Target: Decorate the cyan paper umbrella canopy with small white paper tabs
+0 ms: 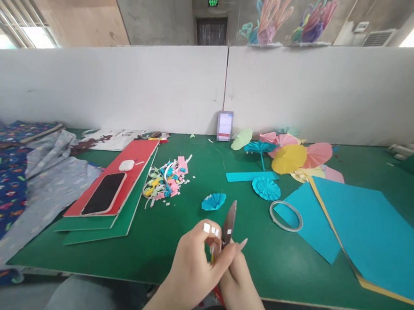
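Note:
My right hand (238, 269) is closed round a pair of scissors (230, 218), blades up and together, with a bit of red handle below. My left hand (193, 253) is closed against the scissors and my right hand, fingers curled and thumb across. Small white squares (206, 227) sit on its index finger, and another lies on the blade. What its fingertips grip is hidden. Just beyond the blade tip lies a small pleated blue paper fan (213, 201). To the right are a pleated blue paper disc (266, 188) and a roll of tape (286, 216).
Paper scraps (168, 178) are heaped left of centre. A phone (105, 193) and a white case (127, 165) rest on a red board (141, 153). Paper umbrellas (289, 159) stand at back right, near blue sheets (371, 232). A phone (225, 126) leans on the partition.

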{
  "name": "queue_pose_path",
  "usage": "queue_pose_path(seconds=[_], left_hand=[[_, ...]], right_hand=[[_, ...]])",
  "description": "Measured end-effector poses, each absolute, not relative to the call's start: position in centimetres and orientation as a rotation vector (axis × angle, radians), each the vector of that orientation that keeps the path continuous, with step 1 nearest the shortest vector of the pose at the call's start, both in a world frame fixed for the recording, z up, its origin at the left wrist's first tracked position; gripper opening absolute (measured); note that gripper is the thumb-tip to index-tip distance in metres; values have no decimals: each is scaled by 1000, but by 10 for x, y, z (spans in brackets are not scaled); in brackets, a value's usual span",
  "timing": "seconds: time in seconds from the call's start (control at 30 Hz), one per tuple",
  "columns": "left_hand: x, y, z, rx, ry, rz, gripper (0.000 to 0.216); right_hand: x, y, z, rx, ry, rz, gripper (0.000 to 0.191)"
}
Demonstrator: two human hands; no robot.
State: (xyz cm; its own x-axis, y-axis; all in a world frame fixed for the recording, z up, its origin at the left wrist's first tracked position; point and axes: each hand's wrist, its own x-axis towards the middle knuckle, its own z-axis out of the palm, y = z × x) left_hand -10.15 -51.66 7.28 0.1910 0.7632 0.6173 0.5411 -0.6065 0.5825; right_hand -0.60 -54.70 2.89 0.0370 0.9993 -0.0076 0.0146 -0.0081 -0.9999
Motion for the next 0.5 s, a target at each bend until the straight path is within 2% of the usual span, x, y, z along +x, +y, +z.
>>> queue_pose_path(seconds=[0.3, 0.5], left_hand=[[-94, -511, 81, 2337, 1303, 1418, 25], [-88, -511, 80, 2354, 1266, 1487, 25]], right_hand=[[-11, -546, 28, -1037, -1268, 1110, 39], [-11, -544, 30, -1010, -1289, 1059, 36]])
